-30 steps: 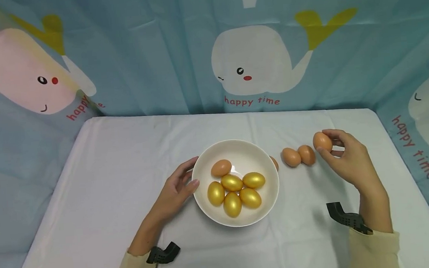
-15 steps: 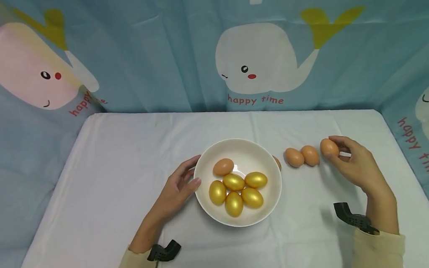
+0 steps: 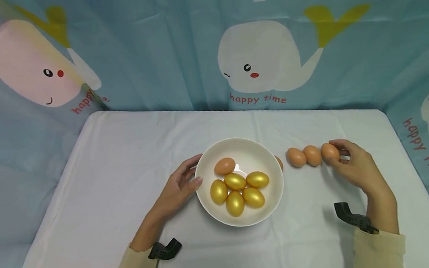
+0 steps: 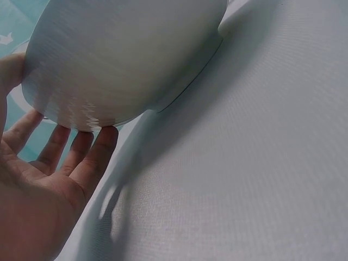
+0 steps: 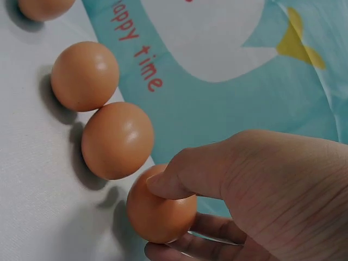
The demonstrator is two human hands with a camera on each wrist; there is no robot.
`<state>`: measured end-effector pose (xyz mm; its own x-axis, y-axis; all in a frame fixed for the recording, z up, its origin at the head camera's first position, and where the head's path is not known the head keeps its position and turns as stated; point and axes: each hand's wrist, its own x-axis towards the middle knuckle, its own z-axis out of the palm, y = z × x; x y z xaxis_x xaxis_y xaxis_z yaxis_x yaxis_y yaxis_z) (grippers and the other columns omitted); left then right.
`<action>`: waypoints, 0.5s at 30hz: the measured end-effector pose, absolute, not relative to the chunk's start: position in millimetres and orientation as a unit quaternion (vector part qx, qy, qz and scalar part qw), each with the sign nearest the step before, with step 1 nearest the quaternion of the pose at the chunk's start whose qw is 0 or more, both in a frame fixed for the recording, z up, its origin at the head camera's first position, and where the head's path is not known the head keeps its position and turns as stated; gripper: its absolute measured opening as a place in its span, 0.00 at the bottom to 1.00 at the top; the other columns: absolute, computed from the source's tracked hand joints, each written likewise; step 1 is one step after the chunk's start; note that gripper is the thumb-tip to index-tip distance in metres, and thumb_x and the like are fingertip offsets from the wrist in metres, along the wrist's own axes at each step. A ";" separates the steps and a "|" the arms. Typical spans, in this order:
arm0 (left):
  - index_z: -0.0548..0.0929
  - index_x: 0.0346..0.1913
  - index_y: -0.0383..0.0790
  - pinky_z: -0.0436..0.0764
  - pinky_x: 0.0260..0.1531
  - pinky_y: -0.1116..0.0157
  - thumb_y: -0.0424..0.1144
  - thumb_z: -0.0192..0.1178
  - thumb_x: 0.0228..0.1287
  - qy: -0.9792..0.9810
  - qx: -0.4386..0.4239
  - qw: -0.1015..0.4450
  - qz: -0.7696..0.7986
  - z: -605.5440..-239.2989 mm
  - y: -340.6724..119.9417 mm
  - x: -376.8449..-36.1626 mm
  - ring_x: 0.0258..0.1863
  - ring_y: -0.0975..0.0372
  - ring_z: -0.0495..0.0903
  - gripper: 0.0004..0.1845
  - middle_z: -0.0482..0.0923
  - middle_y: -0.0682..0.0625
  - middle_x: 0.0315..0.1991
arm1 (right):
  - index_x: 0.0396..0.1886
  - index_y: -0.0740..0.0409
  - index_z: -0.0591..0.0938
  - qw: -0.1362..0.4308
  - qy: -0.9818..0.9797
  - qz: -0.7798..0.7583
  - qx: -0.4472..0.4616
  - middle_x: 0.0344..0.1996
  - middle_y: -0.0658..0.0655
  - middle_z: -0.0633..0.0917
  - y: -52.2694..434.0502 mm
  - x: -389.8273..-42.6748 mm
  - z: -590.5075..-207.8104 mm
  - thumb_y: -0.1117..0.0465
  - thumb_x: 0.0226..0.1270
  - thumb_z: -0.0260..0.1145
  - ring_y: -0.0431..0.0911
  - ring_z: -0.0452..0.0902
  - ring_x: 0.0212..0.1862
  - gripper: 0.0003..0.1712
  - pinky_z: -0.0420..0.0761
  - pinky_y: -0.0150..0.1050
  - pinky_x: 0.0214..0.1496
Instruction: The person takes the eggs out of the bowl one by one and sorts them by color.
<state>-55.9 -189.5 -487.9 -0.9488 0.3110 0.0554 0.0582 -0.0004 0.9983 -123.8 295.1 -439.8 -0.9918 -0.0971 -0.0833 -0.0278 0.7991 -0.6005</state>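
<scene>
A white bowl [image 3: 276, 200] stands on the table, with several gold eggs [image 3: 235, 181] and one brown egg [image 3: 224, 166] inside. At its left side my left hand [image 3: 177, 189] grips it, thumb at the rim; in the left wrist view, fingertips [image 4: 109, 136] press the outer wall. My right hand [image 3: 357, 167] pinches another brown egg [image 5: 157, 212] between thumb and fingers, low at the tabletop. Whether that egg touches the cloth I cannot tell. Just left of it sit two brown eggs [image 3: 296, 157] [image 5: 118, 140], touching each other.
One more brown egg [image 3: 279, 163] lies half hidden behind the bowl's right edge. White cloth [image 3: 132, 149] covers the table. A blue curtain with printed whales [image 3: 162, 49] hangs along the back and sides. Each wrist wears a black mount [image 3: 165, 249].
My right hand has brought its brown egg down and slightly right, beside the two eggs. The left hand keeps its hold on the bowl. The head view has shifted slightly.
</scene>
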 end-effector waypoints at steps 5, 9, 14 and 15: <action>0.65 0.80 0.46 0.85 0.62 0.68 0.32 0.58 0.78 0.694 0.128 0.100 0.702 -487.4 -186.9 -55.9 0.74 0.65 0.74 0.32 0.64 0.45 0.81 | 0.72 0.68 0.73 0.063 0.948 -0.310 -0.037 0.63 0.77 0.79 297.3 -123.2 -440.6 0.52 0.76 0.69 0.72 0.81 0.59 0.35 0.74 0.17 0.44; 0.66 0.80 0.47 0.85 0.62 0.68 0.33 0.59 0.77 0.696 0.121 0.102 0.700 -485.7 -186.9 -54.5 0.73 0.64 0.74 0.32 0.65 0.47 0.81 | 0.73 0.69 0.72 0.074 0.949 -0.305 -0.035 0.65 0.78 0.77 296.0 -123.4 -442.1 0.50 0.77 0.68 0.74 0.78 0.61 0.36 0.86 0.50 0.53; 0.66 0.80 0.48 0.85 0.62 0.68 0.34 0.59 0.78 0.700 0.119 0.102 0.696 -484.8 -188.3 -54.2 0.74 0.63 0.73 0.32 0.64 0.48 0.81 | 0.74 0.69 0.71 0.081 0.949 -0.304 -0.032 0.67 0.79 0.76 295.3 -124.2 -443.1 0.48 0.78 0.67 0.75 0.75 0.63 0.38 0.81 0.70 0.56; 0.66 0.80 0.48 0.85 0.62 0.68 0.34 0.59 0.78 0.700 0.118 0.102 0.697 -484.6 -188.6 -54.4 0.74 0.62 0.73 0.32 0.64 0.48 0.81 | 0.75 0.68 0.71 0.083 0.949 -0.304 -0.033 0.68 0.78 0.76 295.2 -124.5 -442.9 0.48 0.78 0.67 0.75 0.75 0.64 0.38 0.81 0.70 0.56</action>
